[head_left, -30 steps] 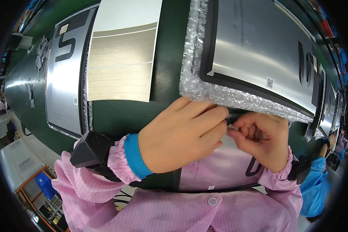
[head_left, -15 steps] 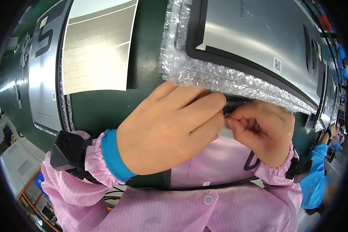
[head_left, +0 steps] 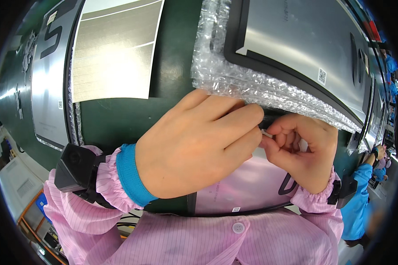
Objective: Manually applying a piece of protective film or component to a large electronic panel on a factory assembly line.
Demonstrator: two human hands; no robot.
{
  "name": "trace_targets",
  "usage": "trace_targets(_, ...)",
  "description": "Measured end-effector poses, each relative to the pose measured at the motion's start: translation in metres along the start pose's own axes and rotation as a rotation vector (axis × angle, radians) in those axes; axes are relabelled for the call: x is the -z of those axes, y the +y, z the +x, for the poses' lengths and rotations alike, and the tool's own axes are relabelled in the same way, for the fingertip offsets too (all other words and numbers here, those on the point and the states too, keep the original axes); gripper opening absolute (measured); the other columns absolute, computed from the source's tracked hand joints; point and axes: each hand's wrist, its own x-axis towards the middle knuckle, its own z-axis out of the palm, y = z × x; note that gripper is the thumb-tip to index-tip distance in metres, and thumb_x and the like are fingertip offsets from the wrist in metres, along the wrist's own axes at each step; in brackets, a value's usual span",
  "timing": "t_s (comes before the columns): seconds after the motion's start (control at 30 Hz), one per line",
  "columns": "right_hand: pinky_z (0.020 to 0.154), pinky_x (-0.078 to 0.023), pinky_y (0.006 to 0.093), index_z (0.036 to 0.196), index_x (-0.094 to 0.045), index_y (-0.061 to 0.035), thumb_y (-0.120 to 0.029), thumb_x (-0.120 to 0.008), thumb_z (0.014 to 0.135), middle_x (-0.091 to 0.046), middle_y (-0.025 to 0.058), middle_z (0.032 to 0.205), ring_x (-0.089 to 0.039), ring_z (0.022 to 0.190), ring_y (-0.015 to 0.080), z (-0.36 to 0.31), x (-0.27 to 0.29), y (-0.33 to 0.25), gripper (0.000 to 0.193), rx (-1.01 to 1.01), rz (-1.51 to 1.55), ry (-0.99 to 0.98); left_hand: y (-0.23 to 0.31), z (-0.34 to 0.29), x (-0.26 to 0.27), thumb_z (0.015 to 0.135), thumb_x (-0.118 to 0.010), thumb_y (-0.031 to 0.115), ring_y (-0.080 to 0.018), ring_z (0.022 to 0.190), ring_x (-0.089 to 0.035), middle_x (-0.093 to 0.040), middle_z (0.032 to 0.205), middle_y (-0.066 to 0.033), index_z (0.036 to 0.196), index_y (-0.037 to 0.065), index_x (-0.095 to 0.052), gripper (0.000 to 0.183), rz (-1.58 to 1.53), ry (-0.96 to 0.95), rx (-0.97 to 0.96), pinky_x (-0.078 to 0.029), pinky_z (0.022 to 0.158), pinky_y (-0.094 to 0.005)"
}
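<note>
My left hand point(head_left: 199, 143) reaches over a shiny panel point(head_left: 239, 187) at the table's near edge, its back toward me. The fingers are bent inward, and their tips are mostly hidden. Close beside it, my right hand point(head_left: 311, 148) is curled with thumb and index finger brought together. The fingertips of both hands nearly meet above the panel's far edge. A tiny pale bit shows between them, too small to name. The panel has a dark border and reflects pink from my sleeves.
Beyond my hands, a metal-backed panel with a black frame point(head_left: 269, 73) rests on stacked bubble wrap point(head_left: 216, 79). To the left lie a glossy sheet point(head_left: 115, 66) and another silver panel point(head_left: 48, 101) on the dark green table point(head_left: 115, 119). A co-worker's blue sleeve point(head_left: 360, 194) shows at right.
The view has shifted slightly. My right thumb and index finger have bowed into a wider loop, and the other fingers show more. Both hands stay close together in nearly the same place.
</note>
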Motion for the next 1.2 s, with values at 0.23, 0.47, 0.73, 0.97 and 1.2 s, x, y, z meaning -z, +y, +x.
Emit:
trace_targets(0.23, 0.044, -0.042, 0.0217, 0.074, -0.063, -0.0045, 0.001, -0.074, 0.068, -0.053, 0.0010, 0.056, -0.054, 0.046, 0.0085, 0.003, -0.003, 0.001, 0.013, 0.044, -0.086, 0.050, -0.001, 0.002, 0.002, 0.061, -0.074, 0.016, -0.0209, 0.087, -0.057, -0.059, 0.105, -0.0033, 0.094, 0.007, -0.065, 0.035, 0.001, -0.013, 0.008, -0.043, 0.070, -0.0310)
trace_targets(0.47, 0.044, -0.043, 0.0218, 0.074, -0.063, -0.0051, 0.001, -0.073, 0.068, -0.054, 0.0010, 0.056, -0.053, 0.046, 0.0084, 0.000, -0.005, 0.001, 0.014, 0.119, -0.139, 0.077, 0.000, 0.000, -0.001, 0.059, -0.074, 0.015, -0.0211, 0.084, -0.056, -0.059, 0.104, -0.0035, 0.092, 0.007, -0.065, 0.035, -0.009, 0.024, -0.009, -0.043, 0.067, -0.0311)
trace_targets(0.73, 0.050, -0.045, 0.0203, 0.088, -0.066, 0.0001, 0.005, -0.071, 0.073, -0.059, 0.0049, 0.068, -0.056, 0.055, 0.0092, -0.004, 0.005, 0.000, 0.017, 0.006, 0.015, -0.034, -0.002, -0.005, -0.005, 0.061, -0.074, 0.014, -0.0215, 0.085, -0.057, -0.058, 0.102, -0.0040, 0.095, 0.006, -0.064, 0.037, -0.051, 0.047, 0.009, -0.042, 0.068, -0.0322)
trace_targets(0.97, 0.054, -0.050, 0.0284, 0.094, -0.064, 0.0014, 0.007, -0.070, 0.074, -0.061, 0.0087, 0.081, -0.062, 0.067, 0.0156, -0.021, -0.010, -0.020, 0.021, 0.114, -0.258, 0.142, -0.007, -0.003, -0.002, 0.062, -0.074, 0.009, -0.0258, 0.089, -0.057, -0.058, 0.103, -0.0073, 0.102, 0.003, -0.062, 0.042, -0.184, 0.064, -0.032, -0.044, 0.074, -0.0353)
trace_targets(1.2, 0.055, -0.050, 0.0299, 0.091, -0.063, 0.0020, 0.007, -0.069, 0.074, -0.060, 0.0102, 0.080, -0.063, 0.066, 0.0200, -0.020, -0.019, -0.035, 0.019, 0.168, -0.544, 0.190, -0.010, -0.005, 0.001, 0.061, -0.074, 0.006, -0.0291, 0.095, -0.054, -0.056, 0.106, -0.0100, 0.104, 0.000, -0.060, 0.046, -0.215, 0.015, -0.043, -0.044, 0.084, -0.0384)
